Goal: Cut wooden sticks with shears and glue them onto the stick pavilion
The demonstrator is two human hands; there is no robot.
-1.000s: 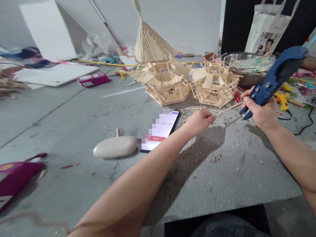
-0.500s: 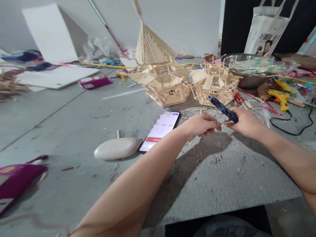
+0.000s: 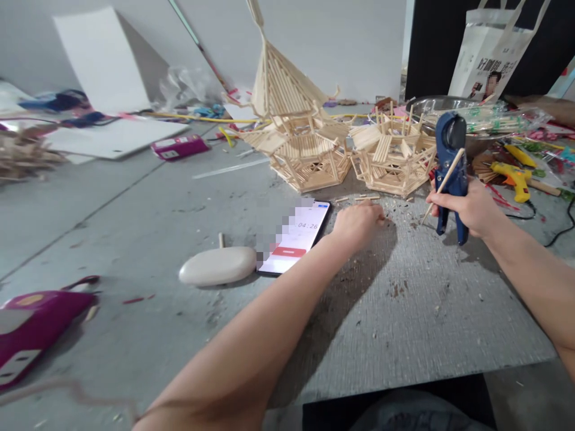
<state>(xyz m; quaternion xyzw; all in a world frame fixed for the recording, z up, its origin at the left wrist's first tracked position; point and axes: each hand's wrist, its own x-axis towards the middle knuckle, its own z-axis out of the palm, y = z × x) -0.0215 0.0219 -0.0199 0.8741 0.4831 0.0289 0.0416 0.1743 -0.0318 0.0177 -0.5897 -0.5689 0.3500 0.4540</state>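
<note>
My right hand (image 3: 480,206) is closed round a blue hand cutter (image 3: 450,173), which stands upright with its handles down. A thin wooden stick (image 3: 451,170) slants across the front of the cutter, held by the same hand's fingers. Low over the grey board (image 3: 431,299) is my left hand (image 3: 359,222), its fingers curled; what is in them, if anything, is hidden. Short cut sticks (image 3: 367,197) lie just beyond it. Behind both hands stands a small stick-built model (image 3: 393,158), beside a taller stick pagoda (image 3: 291,90) with a pointed roof.
Left of my left hand lie a lit phone (image 3: 291,245) and a pale oval case (image 3: 218,267). A yellow glue gun (image 3: 516,179) with its black cord is at right, near a metal bowl (image 3: 420,108) of bagged sticks. A purple package (image 3: 45,329) lies at far left.
My hands have moved apart. The right has gone up and right, turning the cutter upright, with the stick now in its fingers. My left hand has dropped slightly left toward the board.
</note>
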